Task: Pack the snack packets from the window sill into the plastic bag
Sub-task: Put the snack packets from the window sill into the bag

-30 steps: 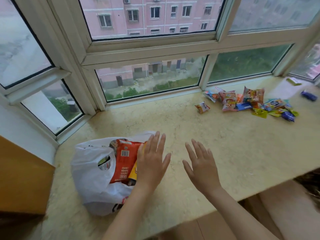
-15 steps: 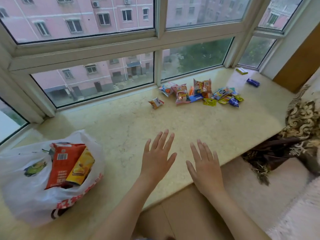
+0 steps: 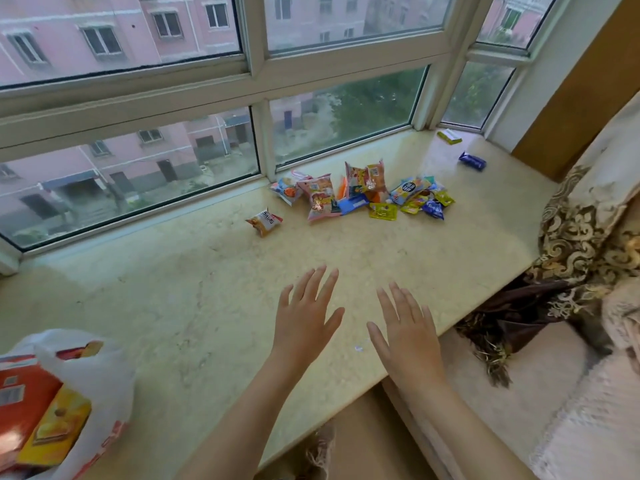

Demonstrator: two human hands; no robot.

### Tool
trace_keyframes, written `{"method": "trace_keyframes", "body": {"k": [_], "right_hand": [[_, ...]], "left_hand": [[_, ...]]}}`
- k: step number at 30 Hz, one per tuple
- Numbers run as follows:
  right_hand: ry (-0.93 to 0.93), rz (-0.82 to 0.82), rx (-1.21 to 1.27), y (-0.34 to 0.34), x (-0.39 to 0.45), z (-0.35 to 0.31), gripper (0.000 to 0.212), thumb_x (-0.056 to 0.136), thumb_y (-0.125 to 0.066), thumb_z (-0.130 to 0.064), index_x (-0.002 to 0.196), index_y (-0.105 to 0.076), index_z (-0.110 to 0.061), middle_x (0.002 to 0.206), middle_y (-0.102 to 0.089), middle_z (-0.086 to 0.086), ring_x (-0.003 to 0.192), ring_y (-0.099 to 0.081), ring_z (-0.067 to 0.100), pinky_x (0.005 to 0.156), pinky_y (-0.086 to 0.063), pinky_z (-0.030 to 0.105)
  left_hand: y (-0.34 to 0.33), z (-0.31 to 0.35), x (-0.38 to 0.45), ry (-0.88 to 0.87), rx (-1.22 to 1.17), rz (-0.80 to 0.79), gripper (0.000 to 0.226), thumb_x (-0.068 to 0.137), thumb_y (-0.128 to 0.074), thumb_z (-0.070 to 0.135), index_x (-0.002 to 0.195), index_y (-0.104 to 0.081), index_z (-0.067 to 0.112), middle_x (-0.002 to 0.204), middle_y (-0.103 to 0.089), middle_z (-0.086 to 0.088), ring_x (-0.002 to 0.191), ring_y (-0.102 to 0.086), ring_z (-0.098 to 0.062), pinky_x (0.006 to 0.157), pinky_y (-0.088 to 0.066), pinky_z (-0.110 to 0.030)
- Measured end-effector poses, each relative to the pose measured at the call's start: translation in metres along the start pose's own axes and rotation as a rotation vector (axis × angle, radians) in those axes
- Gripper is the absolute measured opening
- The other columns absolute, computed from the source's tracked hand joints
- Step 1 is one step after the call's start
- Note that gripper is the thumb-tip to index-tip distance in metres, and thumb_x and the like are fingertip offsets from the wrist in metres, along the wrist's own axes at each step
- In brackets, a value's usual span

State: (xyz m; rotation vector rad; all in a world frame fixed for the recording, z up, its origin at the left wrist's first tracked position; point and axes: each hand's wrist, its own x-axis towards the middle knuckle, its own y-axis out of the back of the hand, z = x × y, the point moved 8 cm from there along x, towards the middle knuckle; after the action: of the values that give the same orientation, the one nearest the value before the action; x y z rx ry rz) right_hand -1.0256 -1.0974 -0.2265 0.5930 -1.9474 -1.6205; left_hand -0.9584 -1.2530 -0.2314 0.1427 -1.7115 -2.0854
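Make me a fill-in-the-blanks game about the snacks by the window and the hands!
1. The left hand and the right hand are both ____, holding nothing.
2. The plastic bag already holds a red box and a ____ box.
3. Away from the heap of snack packets, near the right corner, a lone ____ packet lies beside the yellow-green one.

Missing words: open; yellow; blue
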Motion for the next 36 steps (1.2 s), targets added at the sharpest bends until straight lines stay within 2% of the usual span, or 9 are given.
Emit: {"method": "trace_keyframes", "body": {"k": [6, 11, 15, 19, 23, 30, 36], "right_hand": [[-0.064, 0.016, -0.030, 0.010, 0.064, 0.053, 0.059, 0.093, -0.032, -0.046, 0.144, -0.036, -0.016, 0.149, -0.040, 0.008, 0.136, -0.039, 0.026, 0.106, -0.035, 0.050], [-0.093, -0.019, -0.022, 0.004, 0.111, 0.089, 0.061, 0.093, -0.030, -0.047, 0.145, -0.034, -0.016, 0.150, -0.039, 0.008, 0.136, -0.038, 0.026, 0.107, -0.035, 0.051], [-0.074, -0.064, -0.011, -0.009, 0.161, 0.116, 0.062, 0.093, -0.029, -0.048, 0.146, -0.036, -0.017, 0.151, -0.036, 0.007, 0.139, -0.034, 0.024, 0.108, -0.032, 0.050], [-0.021, -0.108, -0.015, -0.033, 0.216, 0.145, 0.061, 0.093, -0.027, -0.049, 0.146, -0.034, -0.018, 0.152, -0.035, 0.007, 0.139, -0.033, 0.024, 0.109, -0.030, 0.050], [0.022, -0.173, -0.006, -0.069, 0.276, 0.180, 0.060, 0.092, -0.030, -0.048, 0.141, -0.041, -0.016, 0.148, -0.041, 0.009, 0.135, -0.039, 0.026, 0.104, -0.036, 0.050], [0.127, -0.213, 0.007, -0.161, 0.377, 0.233, 0.059, 0.089, -0.033, -0.047, 0.137, -0.045, -0.014, 0.142, -0.047, 0.013, 0.130, -0.045, 0.030, 0.099, -0.041, 0.051], [0.220, -0.172, -0.049, -0.263, 0.450, 0.260, 0.063, 0.089, -0.033, -0.048, 0.139, -0.047, -0.012, 0.144, -0.045, 0.016, 0.131, -0.045, 0.032, 0.104, -0.034, 0.052]], "left_hand": [[-0.024, 0.019, 0.084, -0.043, -0.030, -0.032, 0.067, 0.088, -0.055, 0.052, 0.147, -0.036, 0.026, 0.150, -0.041, 0.000, 0.136, -0.041, -0.020, 0.103, -0.039, -0.042], [-0.036, 0.026, 0.145, -0.077, -0.007, -0.056, 0.071, 0.087, -0.055, 0.054, 0.149, -0.032, 0.027, 0.152, -0.037, 0.001, 0.138, -0.037, -0.020, 0.106, -0.035, -0.042], [-0.051, 0.023, 0.191, -0.043, 0.006, -0.037, 0.073, 0.083, -0.062, 0.051, 0.147, -0.037, 0.026, 0.149, -0.042, 0.000, 0.134, -0.043, -0.022, 0.102, -0.039, -0.044], [-0.076, 0.027, 0.240, -0.018, 0.034, -0.053, 0.074, 0.083, -0.062, 0.052, 0.147, -0.035, 0.026, 0.150, -0.041, -0.002, 0.135, -0.042, -0.023, 0.103, -0.038, -0.043], [-0.118, 0.035, 0.294, 0.031, 0.057, -0.101, 0.073, 0.085, -0.057, 0.053, 0.148, -0.033, 0.026, 0.153, -0.036, 0.000, 0.138, -0.038, -0.021, 0.105, -0.036, -0.042], [-0.224, 0.031, 0.391, 0.063, 0.111, -0.123, 0.073, 0.082, -0.062, 0.052, 0.145, -0.039, 0.024, 0.148, -0.044, -0.003, 0.134, -0.043, -0.025, 0.103, -0.040, -0.043], [-0.336, -0.006, 0.456, 0.021, 0.210, -0.148, 0.071, 0.082, -0.064, 0.051, 0.144, -0.042, 0.025, 0.148, -0.043, -0.004, 0.135, -0.043, -0.029, 0.100, -0.044, -0.045]]}}
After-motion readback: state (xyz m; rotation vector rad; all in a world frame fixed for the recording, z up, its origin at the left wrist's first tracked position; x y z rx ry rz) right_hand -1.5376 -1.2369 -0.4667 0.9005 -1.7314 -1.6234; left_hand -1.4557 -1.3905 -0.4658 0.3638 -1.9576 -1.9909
